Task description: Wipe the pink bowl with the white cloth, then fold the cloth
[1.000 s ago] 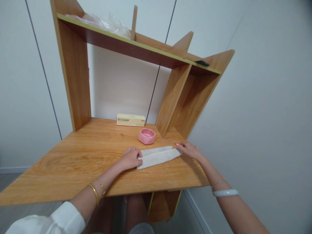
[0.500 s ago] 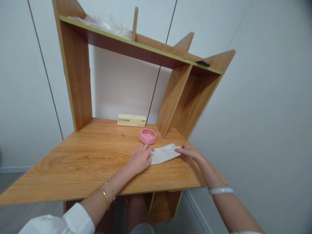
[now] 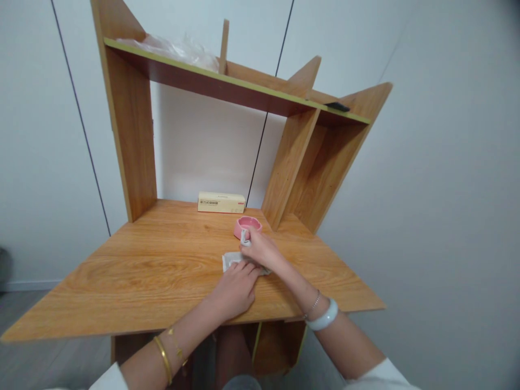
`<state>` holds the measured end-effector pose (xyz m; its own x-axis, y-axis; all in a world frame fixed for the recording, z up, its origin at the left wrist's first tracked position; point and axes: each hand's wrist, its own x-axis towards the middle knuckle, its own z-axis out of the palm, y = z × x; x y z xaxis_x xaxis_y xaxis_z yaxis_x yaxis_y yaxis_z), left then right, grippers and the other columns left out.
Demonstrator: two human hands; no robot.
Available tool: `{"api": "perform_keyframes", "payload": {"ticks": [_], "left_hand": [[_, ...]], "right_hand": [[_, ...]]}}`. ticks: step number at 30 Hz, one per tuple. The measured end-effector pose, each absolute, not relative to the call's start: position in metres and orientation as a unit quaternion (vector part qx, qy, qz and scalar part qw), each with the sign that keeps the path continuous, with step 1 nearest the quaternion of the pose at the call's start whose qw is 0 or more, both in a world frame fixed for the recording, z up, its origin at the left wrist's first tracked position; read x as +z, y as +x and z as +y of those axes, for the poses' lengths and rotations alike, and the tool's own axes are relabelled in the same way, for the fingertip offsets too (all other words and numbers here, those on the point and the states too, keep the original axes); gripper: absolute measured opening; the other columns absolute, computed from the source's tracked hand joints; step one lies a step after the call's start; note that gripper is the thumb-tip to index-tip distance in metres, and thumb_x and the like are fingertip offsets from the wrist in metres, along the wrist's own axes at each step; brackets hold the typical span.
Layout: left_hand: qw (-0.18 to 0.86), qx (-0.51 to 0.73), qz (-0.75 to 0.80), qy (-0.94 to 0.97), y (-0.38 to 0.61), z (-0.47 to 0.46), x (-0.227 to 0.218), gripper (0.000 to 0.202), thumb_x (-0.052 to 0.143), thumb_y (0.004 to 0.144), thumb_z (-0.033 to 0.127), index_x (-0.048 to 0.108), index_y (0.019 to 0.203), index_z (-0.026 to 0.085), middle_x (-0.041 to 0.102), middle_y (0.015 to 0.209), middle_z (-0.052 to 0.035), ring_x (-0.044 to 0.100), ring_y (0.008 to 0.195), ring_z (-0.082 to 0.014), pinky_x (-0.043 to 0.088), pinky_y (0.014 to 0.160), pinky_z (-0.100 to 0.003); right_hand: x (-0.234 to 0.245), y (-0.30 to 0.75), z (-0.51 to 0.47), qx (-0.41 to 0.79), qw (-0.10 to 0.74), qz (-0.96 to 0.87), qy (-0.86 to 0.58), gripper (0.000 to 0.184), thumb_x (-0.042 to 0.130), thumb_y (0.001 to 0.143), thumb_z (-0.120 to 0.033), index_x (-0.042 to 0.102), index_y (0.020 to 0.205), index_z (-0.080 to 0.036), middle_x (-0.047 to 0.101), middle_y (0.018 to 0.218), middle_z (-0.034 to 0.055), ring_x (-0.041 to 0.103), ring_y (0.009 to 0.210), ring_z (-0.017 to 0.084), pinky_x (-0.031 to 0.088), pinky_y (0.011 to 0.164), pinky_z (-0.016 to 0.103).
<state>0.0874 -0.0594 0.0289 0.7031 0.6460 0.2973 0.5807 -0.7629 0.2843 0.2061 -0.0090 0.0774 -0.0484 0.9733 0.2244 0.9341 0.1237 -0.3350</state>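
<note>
On the desktop in front of me lies a white folded cloth [image 3: 231, 258], a narrow strip partly covered by my hands. My left hand [image 3: 236, 287] rests on its near part with the fingers laid flat, pressing it against the wood. My right hand [image 3: 260, 250] has crossed over to the left and pinches one end of the cloth, held up above the rest of it. Just behind that hand stands a pink hexagonal ashtray [image 3: 248, 222], its front partly hidden by the fingers; whether they touch it I cannot tell.
A cream-coloured box [image 3: 221, 203] lies at the back of the wooden desk [image 3: 154, 265]. Overhead, a shelf [image 3: 244, 86] carries clear plastic wrapping [image 3: 179, 51] and a dark flat object [image 3: 338, 106]. An upright divider [image 3: 290, 168] stands right of the ashtray.
My right hand has carried the cloth's right end up and leftward over the rest. My left hand has moved slightly nearer to me and stays on the cloth.
</note>
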Motion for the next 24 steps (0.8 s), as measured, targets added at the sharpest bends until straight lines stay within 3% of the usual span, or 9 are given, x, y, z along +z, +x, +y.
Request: {"api": "perform_keyframes", "payload": {"ticks": [3, 6, 8, 11, 13, 15, 18, 22, 24], "left_hand": [[0.131, 0.187, 0.348, 0.909, 0.061, -0.065, 0.039, 0.045, 0.043, 0.072, 0.01, 0.06, 0.113, 0.018, 0.059, 0.122, -0.009, 0.046, 0.117, -0.0233, 0.031, 0.103, -0.037], [0.168, 0.146, 0.42, 0.88, 0.041, -0.064, 0.052, 0.031, 0.042, 0.072, 0.009, 0.068, 0.085, 0.02, 0.068, 0.094, -0.0096, 0.057, 0.099, -0.0251, 0.039, 0.093, -0.038], [0.167, 0.152, 0.464, 0.857, 0.034, -0.06, 0.06, 0.027, 0.041, 0.074, 0.01, 0.067, 0.075, 0.019, 0.068, 0.085, -0.009, 0.059, 0.09, -0.0249, 0.04, 0.089, -0.038], [0.141, 0.211, 0.476, 0.842, 0.031, -0.051, 0.069, 0.028, 0.041, 0.075, 0.01, 0.065, 0.086, 0.018, 0.066, 0.094, -0.0091, 0.057, 0.095, -0.0237, 0.039, 0.091, -0.036], [0.128, 0.244, 0.448, 0.85, 0.034, -0.044, 0.069, 0.035, 0.041, 0.075, 0.007, 0.062, 0.101, 0.017, 0.063, 0.107, -0.0093, 0.054, 0.104, -0.0225, 0.037, 0.095, -0.035], [0.124, 0.24, 0.425, 0.864, 0.038, -0.04, 0.064, 0.041, 0.04, 0.074, 0.006, 0.061, 0.108, 0.018, 0.062, 0.112, -0.0089, 0.053, 0.108, -0.022, 0.036, 0.097, -0.034], [0.138, 0.171, 0.428, 0.877, 0.043, -0.038, 0.053, 0.039, 0.04, 0.074, 0.005, 0.066, 0.1, 0.017, 0.065, 0.105, -0.0102, 0.057, 0.101, -0.0235, 0.039, 0.092, -0.035], [0.146, 0.135, 0.427, 0.882, 0.043, -0.04, 0.047, 0.038, 0.041, 0.074, 0.006, 0.068, 0.099, 0.018, 0.066, 0.107, -0.0106, 0.059, 0.1, -0.0243, 0.04, 0.091, -0.035], [0.143, 0.148, 0.431, 0.879, 0.041, -0.038, 0.05, 0.037, 0.041, 0.075, 0.008, 0.068, 0.1, 0.018, 0.066, 0.107, -0.0098, 0.058, 0.101, -0.0244, 0.04, 0.093, -0.036]], "right_hand": [[0.064, 0.184, -0.015, 0.078, 0.165, -0.755, -0.63, 0.025, 0.062, 0.068, -0.029, 0.054, 0.09, -0.022, 0.062, 0.075, 0.0036, 0.058, 0.07, 0.022, 0.034, 0.06, 0.03], [0.054, 0.183, -0.014, 0.138, 0.163, -0.775, -0.595, 0.033, 0.067, 0.067, -0.041, 0.058, 0.091, -0.02, 0.063, 0.077, 0.0044, 0.058, 0.072, 0.021, 0.035, 0.06, 0.028], [0.055, 0.194, -0.009, 0.166, 0.195, -0.775, -0.578, 0.035, 0.061, 0.074, -0.046, 0.06, 0.094, -0.018, 0.065, 0.08, 0.0056, 0.058, 0.073, 0.02, 0.036, 0.06, 0.027], [0.064, 0.22, 0.0, 0.159, 0.251, -0.77, -0.564, 0.026, 0.047, 0.085, -0.036, 0.062, 0.091, -0.016, 0.066, 0.082, 0.0062, 0.057, 0.074, 0.017, 0.038, 0.062, 0.025], [0.068, 0.237, 0.002, 0.147, 0.256, -0.774, -0.561, 0.02, 0.047, 0.084, -0.026, 0.064, 0.086, -0.016, 0.066, 0.082, 0.0054, 0.056, 0.076, 0.016, 0.038, 0.064, 0.024], [0.064, 0.249, -0.001, 0.15, 0.228, -0.774, -0.571, 0.015, 0.05, 0.08, -0.019, 0.065, 0.081, -0.016, 0.066, 0.079, 0.004, 0.056, 0.073, 0.015, 0.037, 0.062, 0.023], [0.048, 0.258, -0.008, 0.181, 0.167, -0.769, -0.591, 0.01, 0.053, 0.073, -0.011, 0.063, 0.073, -0.015, 0.061, 0.068, 0.0006, 0.053, 0.063, 0.012, 0.035, 0.058, 0.022], [0.031, 0.265, -0.008, 0.193, 0.201, -0.737, -0.615, 0.008, 0.058, 0.07, -0.016, 0.057, 0.078, -0.016, 0.055, 0.066, -0.0021, 0.049, 0.06, 0.011, 0.033, 0.055, 0.021], [0.026, 0.269, -0.001, 0.178, 0.244, -0.711, -0.635, 0.023, 0.063, 0.067, -0.022, 0.053, 0.088, -0.018, 0.054, 0.071, -0.0027, 0.049, 0.063, 0.011, 0.033, 0.056, 0.022]]}}
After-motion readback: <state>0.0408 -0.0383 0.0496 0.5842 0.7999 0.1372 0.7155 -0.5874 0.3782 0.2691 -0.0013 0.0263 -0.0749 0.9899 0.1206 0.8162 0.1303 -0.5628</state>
